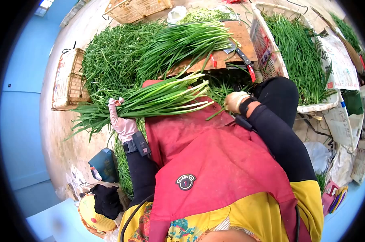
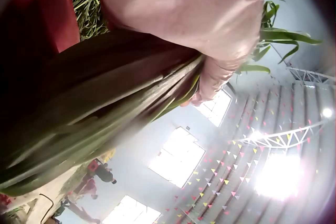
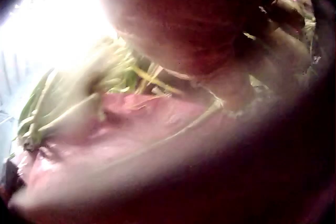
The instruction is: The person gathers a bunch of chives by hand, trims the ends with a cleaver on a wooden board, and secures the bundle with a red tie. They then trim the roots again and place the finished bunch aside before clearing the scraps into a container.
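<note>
A bunch of garlic chives [image 1: 162, 97] lies across my lap, pale stem ends to the right and leaf tips to the left. My left hand [image 1: 122, 121], in a pale pink glove, grips it around the leafy part. The left wrist view shows that gloved hand [image 2: 194, 14] curled over the long flat leaves [image 2: 121, 108]. Right of the stem ends, my right hand [image 1: 235, 102] is curled low over the red apron [image 1: 215, 153], pinching a loose chive blade [image 1: 215, 114]. A thin stalk [image 3: 194, 124] runs from its fingers in the blurred right wrist view.
Ahead, a wooden board [image 1: 243, 36] carries more chives [image 1: 186, 42] and a black-handled knife [image 1: 243, 56]. A large green heap [image 1: 114, 52] spreads left of it. A crate [image 1: 267, 48] full of chives stands at right; another crate [image 1: 67, 80] stands far left.
</note>
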A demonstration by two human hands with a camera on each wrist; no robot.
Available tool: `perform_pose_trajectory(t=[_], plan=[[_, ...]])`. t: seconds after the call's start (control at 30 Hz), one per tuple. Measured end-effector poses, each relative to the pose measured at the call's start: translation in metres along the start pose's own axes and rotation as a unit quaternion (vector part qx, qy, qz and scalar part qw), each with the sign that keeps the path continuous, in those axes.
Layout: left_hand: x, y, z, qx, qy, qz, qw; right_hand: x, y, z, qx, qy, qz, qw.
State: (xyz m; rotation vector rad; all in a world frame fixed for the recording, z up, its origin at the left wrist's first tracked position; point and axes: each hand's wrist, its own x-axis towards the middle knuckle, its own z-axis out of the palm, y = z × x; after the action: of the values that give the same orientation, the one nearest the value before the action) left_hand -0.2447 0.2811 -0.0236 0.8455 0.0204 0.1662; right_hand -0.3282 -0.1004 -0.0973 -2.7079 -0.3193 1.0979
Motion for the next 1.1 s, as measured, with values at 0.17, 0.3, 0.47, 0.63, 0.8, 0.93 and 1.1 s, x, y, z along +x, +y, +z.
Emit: perform_pose_trajectory(t=[0.17,0.3,0.47,0.63,0.8,0.93,1.1], plan=[[0.004,-0.008,-0.011,-0.015,0.037,-0.002,0.999,0.002,0.025,-0.003,0.442,0.135,-0.062,0.885],[0.002,-0.016,-0.013,-0.023,0.051,-0.004,0.998,0.032,-0.011,0.007,0.669,0.104,-0.203,0.708],[0.009,-0.022,-0.047,-0.057,0.033,-0.049,0.997,0.044,-0.04,0.024,0.777,0.002,-0.171,0.605],[0.012,-0.026,-0.057,-0.082,0.013,-0.074,0.994,0.03,-0.038,0.008,0.733,-0.005,-0.164,0.66],[0.019,-0.03,-0.068,-0.074,0.019,-0.043,0.996,0.009,0.026,0.0,0.774,0.037,-0.204,0.598],[0.02,-0.031,-0.074,-0.081,0.015,-0.06,0.995,-0.006,0.047,-0.014,0.848,0.138,-0.244,0.45],[0.017,-0.033,-0.065,-0.1,-0.007,-0.061,0.993,0.01,0.021,-0.007,0.776,0.03,-0.143,0.613]])
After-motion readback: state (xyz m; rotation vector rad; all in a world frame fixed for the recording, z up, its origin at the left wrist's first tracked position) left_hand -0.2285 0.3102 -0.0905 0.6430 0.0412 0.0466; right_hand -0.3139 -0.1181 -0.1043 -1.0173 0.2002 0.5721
